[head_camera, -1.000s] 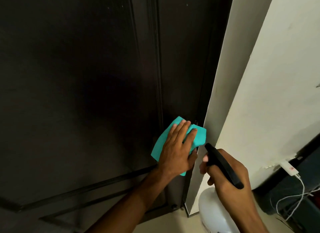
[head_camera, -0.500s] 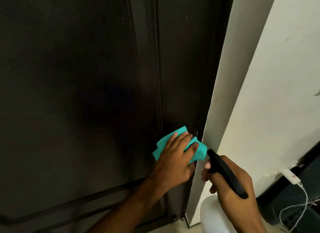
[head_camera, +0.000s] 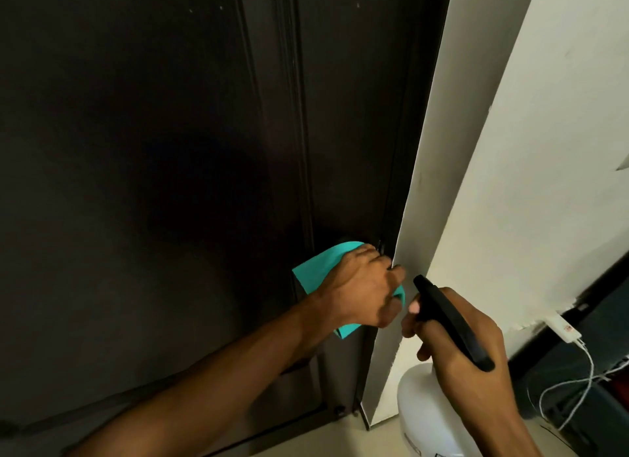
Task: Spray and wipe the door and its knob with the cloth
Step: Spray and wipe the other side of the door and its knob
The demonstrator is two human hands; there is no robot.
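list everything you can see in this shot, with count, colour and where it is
door: 1, dark brown, fills left and centre
cloth: 1, teal, against the door's lower right edge
spray bottle: 1, white body, black head, bottom right
wall: 1, off-white, right of the door
cables: white, count unclear, lower right
charger: 1, white, low on the wall
left hand: presses the cloth on the door
right hand: grips the spray bottle

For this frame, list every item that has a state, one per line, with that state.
door: closed against the frame, dark
cloth: crumpled, pressed to the door near its edge
left hand: grips the cloth
spray bottle: upright, held off the door
right hand: grips the spray bottle
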